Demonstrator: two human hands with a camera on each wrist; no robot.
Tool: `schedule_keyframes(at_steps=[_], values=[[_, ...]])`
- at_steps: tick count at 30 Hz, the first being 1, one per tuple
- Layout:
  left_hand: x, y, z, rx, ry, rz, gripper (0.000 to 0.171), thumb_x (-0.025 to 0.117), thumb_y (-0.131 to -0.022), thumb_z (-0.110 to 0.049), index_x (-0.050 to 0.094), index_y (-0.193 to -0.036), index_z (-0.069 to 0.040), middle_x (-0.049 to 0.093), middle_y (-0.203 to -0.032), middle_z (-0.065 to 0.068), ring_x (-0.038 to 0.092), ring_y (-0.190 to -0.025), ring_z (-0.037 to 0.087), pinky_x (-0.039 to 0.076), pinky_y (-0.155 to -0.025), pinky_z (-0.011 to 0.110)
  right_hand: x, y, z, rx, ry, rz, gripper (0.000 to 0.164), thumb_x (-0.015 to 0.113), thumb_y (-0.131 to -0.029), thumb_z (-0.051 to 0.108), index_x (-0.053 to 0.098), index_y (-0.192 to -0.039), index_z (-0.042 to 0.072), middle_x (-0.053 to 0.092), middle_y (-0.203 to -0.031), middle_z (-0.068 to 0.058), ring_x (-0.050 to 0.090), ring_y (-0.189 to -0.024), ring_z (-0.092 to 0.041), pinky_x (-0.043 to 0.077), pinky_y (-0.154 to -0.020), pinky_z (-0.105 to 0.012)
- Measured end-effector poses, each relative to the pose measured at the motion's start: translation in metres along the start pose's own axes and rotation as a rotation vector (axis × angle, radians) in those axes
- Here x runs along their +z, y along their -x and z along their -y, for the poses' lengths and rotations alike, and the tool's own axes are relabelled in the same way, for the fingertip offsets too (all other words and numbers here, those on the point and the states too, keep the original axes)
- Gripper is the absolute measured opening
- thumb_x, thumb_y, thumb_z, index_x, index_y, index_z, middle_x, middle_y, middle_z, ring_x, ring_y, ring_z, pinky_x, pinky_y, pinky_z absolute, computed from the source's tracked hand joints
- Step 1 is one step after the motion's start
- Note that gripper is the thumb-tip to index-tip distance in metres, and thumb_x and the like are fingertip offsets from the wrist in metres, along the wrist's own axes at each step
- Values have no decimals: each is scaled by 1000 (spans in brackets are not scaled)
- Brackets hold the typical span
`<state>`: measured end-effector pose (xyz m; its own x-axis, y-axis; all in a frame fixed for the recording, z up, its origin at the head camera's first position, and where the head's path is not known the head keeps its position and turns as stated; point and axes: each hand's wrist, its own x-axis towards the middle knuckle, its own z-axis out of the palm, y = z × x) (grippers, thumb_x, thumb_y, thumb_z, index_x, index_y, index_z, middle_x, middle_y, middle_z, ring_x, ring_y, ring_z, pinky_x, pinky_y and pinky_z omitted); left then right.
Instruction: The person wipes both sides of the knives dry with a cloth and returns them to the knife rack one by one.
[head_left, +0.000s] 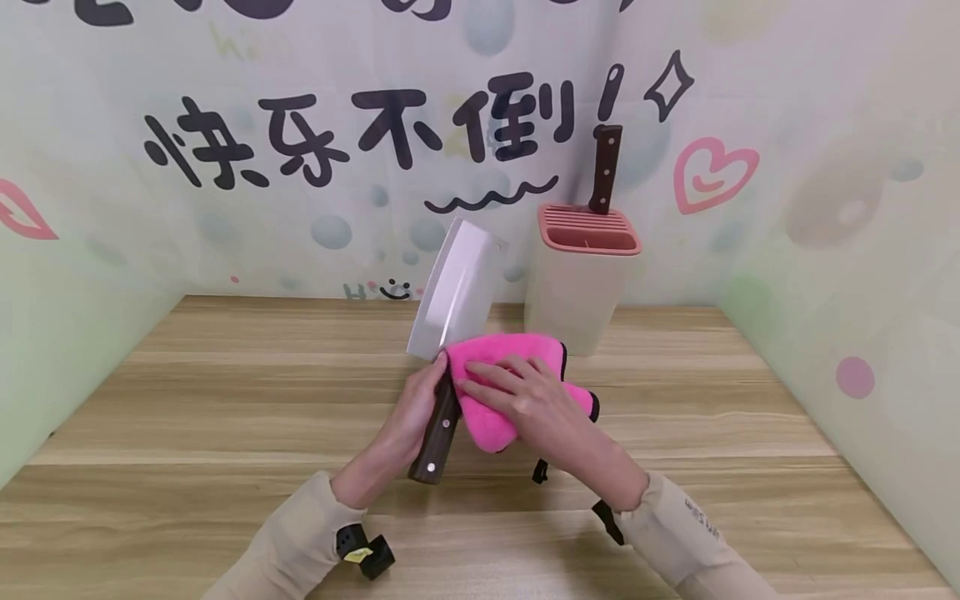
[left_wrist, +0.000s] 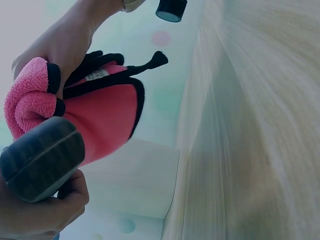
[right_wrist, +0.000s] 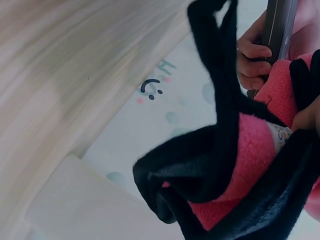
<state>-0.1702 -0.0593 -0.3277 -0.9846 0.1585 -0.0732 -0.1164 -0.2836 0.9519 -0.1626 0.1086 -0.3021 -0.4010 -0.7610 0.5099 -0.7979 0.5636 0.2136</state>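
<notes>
My left hand [head_left: 403,429] grips a cleaver [head_left: 459,292] by its dark riveted handle, close to the blade. The broad blade is raised and points away, toward the back wall. A pink cloth [head_left: 547,350] with black edging lies folded under my right hand [head_left: 534,408], its corner against the base of the blade. The right fingers spread over the cloth's top, and the thumb shows beneath it in the right wrist view. From the left wrist view, the butt of the handle [left_wrist: 45,160] stands in front of the cloth, above the curled left fingers [left_wrist: 72,197].
Behind the cloth, at the back of the wooden table [head_left: 225,400], stands a cream knife block [head_left: 573,292] with a pink slotted top. A dark-handled knife [head_left: 606,171] is upright in it. A printed backdrop [head_left: 322,250] rises along the table's back edge.
</notes>
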Motion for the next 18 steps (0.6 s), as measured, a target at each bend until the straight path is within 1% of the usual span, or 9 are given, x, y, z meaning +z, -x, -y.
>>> schedule_keyframes(at_steps=[2, 5, 11, 15, 18], values=[[0, -1, 0, -9, -1, -4, 39, 28, -98, -25, 47, -109, 7, 54, -73, 0, 51, -61, 7, 43, -55, 19, 0, 1, 0, 18, -36, 4, 43, 64, -77, 0, 60, -116, 16, 57, -119, -2, 49, -103, -19, 40, -73, -31], [-1, -2, 0, -17, -2, -11, 35, 30, -97, -21, 47, -108, 8, 54, -71, 0, 51, -59, 7, 43, -54, 19, 1, 3, 1, 19, -59, -3, 44, 64, -76, -1, 60, -117, 15, 56, -120, -3, 49, -102, -20, 40, -74, -31], [-2, -3, -2, -18, -15, -26, 36, 29, -98, -22, 47, -111, 7, 54, -73, 1, 50, -59, 8, 42, -54, 19, 3, 4, 2, -22, -57, -51, 45, 65, -73, -4, 62, -114, 14, 58, -118, -5, 50, -98, -21, 41, -75, -31], [-3, -4, -3, -19, -16, -30, 35, 29, -98, -23, 47, -107, 6, 51, -72, 1, 49, -58, 7, 41, -52, 18, 3, 5, 4, -52, -48, -71, 44, 65, -71, -2, 63, -112, 13, 58, -117, -5, 50, -96, -20, 42, -74, -31], [-3, -4, -4, -25, -4, -34, 32, 30, -98, -22, 48, -103, 4, 51, -71, 1, 49, -57, 7, 41, -51, 19, 3, 6, 7, -68, -32, -65, 45, 67, -69, -1, 64, -111, 14, 58, -117, -4, 50, -95, -20, 42, -74, -31]])
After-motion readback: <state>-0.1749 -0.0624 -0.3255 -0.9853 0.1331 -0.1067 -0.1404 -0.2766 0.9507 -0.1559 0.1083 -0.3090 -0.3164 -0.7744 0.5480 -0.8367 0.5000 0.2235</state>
